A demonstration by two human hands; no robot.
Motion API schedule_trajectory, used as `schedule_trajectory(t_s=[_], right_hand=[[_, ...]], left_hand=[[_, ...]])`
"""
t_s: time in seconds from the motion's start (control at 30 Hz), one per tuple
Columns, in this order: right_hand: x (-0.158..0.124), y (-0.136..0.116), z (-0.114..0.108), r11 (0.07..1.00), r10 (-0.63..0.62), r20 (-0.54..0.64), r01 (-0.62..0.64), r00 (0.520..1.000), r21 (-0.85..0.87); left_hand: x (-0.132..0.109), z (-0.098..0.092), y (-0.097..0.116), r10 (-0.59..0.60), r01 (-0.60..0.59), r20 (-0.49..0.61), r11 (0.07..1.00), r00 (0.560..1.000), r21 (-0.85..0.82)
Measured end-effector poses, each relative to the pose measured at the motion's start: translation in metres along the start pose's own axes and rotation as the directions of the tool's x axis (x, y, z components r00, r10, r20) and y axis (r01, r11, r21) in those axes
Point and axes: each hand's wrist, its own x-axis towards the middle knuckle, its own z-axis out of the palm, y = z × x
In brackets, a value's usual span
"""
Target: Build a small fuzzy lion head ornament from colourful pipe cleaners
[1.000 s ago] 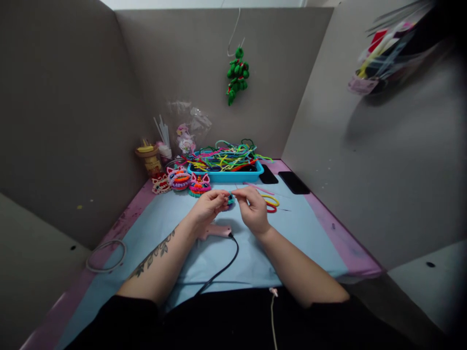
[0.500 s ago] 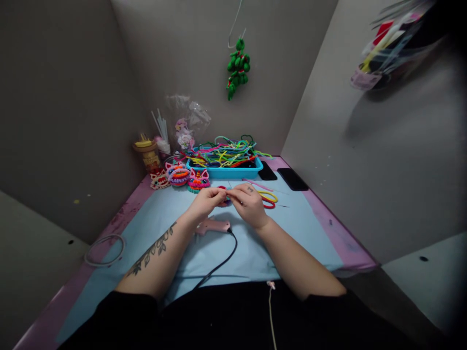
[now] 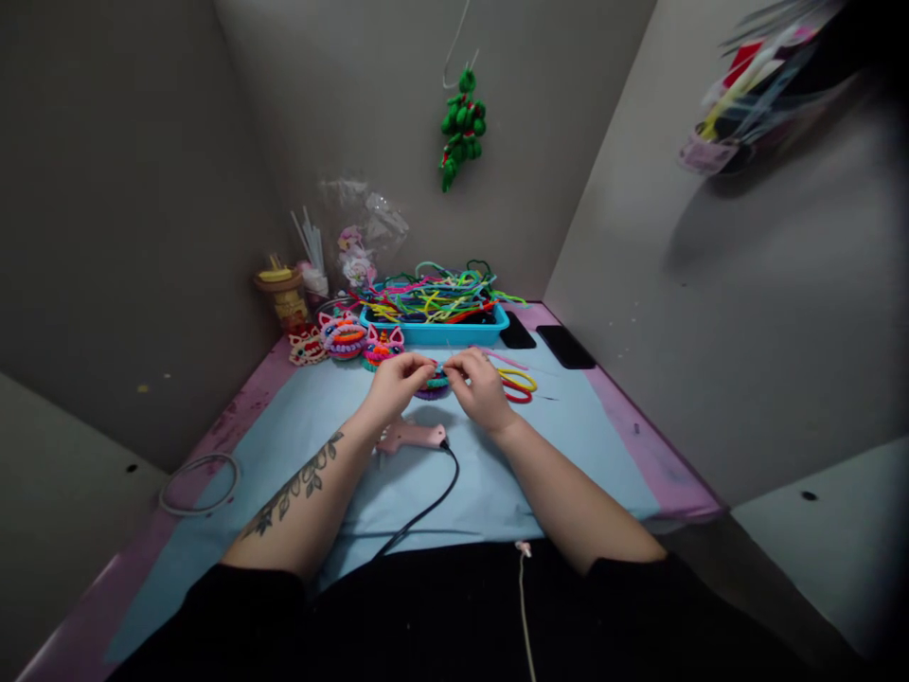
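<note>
Over the middle of the table, my left hand and my right hand face each other with fingertips pinched. Whatever lies in the pinch is too small to make out; a thin upright strand shows just above. Under and between the fingertips is a round fuzzy pipe-cleaner piece in purple and teal, partly hidden by the hands. A pink glue gun with a black cord lies nearer to me. Right of my right hand are yellow and red pipe-cleaner loops.
Behind stands a blue tray heaped with colourful pipe cleaners. Finished pipe-cleaner animal heads sit to its left, near a brown cup. Two dark phones lie at right. A coiled grey cable rests at left.
My fingertips have drawn slightly apart, and more of the purple and teal piece shows below them. The whole view has shifted a little.
</note>
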Motion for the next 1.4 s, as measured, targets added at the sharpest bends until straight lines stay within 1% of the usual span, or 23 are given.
schedule_trajectory(t_s=[0.03,0.1,0.17,0.23,0.3,0.37,0.43,0.5,0.6,0.7,0.8,0.87,0.97,1.07,1.27,1.4], right_hand=[[0.000,0.000,0.000,1.000,0.017,0.004,-0.017,1.000,0.018],[0.000,-0.001,0.000,0.998,0.046,0.018,-0.047,0.999,0.043],[0.000,-0.001,0.001,0.996,0.068,0.037,-0.070,0.997,0.057],[0.000,-0.002,0.001,0.994,0.081,0.050,-0.084,0.995,0.066],[0.000,-0.002,0.002,0.993,0.092,0.058,-0.096,0.994,0.068],[0.000,-0.002,0.002,0.992,0.102,0.066,-0.106,0.993,0.067],[-0.001,-0.002,0.003,0.991,0.107,0.078,-0.113,0.991,0.068],[-0.001,-0.001,0.003,0.990,0.111,0.080,-0.117,0.991,0.077],[-0.002,0.000,0.005,0.988,0.116,0.066,-0.122,0.991,0.098],[-0.002,0.002,0.006,0.987,0.114,0.058,-0.120,0.992,0.107],[-0.002,0.004,0.006,0.988,0.104,0.063,-0.111,0.993,0.104],[-0.002,0.004,0.006,0.990,0.095,0.071,-0.101,0.993,0.098],[-0.001,0.004,0.005,0.992,0.084,0.096,-0.092,0.992,0.082],[-0.001,0.002,0.004,0.990,0.105,0.120,-0.116,0.987,0.082],[0.001,-0.003,0.003,0.956,0.224,0.126,-0.243,0.966,0.164],[0.002,-0.004,0.004,0.924,0.303,0.132,-0.325,0.944,0.201]], left_hand=[[-0.001,0.000,0.001,0.066,-0.065,-0.003,0.993,0.998,0.095],[-0.004,0.000,0.003,0.201,-0.194,0.005,0.941,0.980,0.277],[-0.006,0.000,0.004,0.327,-0.309,0.031,0.853,0.944,0.420],[-0.009,0.001,0.005,0.426,-0.399,0.070,0.762,0.902,0.511],[-0.010,0.001,0.004,0.485,-0.452,0.104,0.687,0.868,0.569],[-0.010,0.000,0.004,0.515,-0.477,0.132,0.625,0.847,0.618],[-0.010,-0.001,0.003,0.529,-0.491,0.160,0.577,0.833,0.653],[-0.010,-0.001,0.002,0.532,-0.499,0.179,0.551,0.827,0.669],[-0.010,-0.001,0.002,0.525,-0.497,0.182,0.558,0.832,0.664],[-0.009,0.001,0.001,0.502,-0.479,0.163,0.605,0.850,0.635],[-0.009,0.002,-0.001,0.475,-0.446,0.122,0.665,0.872,0.599],[-0.008,0.002,-0.002,0.458,-0.427,0.106,0.687,0.883,0.588],[-0.009,0.001,-0.004,0.447,-0.427,0.127,0.673,0.885,0.604],[-0.009,0.000,-0.005,0.444,-0.444,0.168,0.642,0.880,0.625],[-0.008,-0.004,-0.003,0.451,-0.474,0.203,0.640,0.869,0.605],[-0.007,-0.006,-0.006,0.461,-0.478,0.205,0.616,0.864,0.626]])
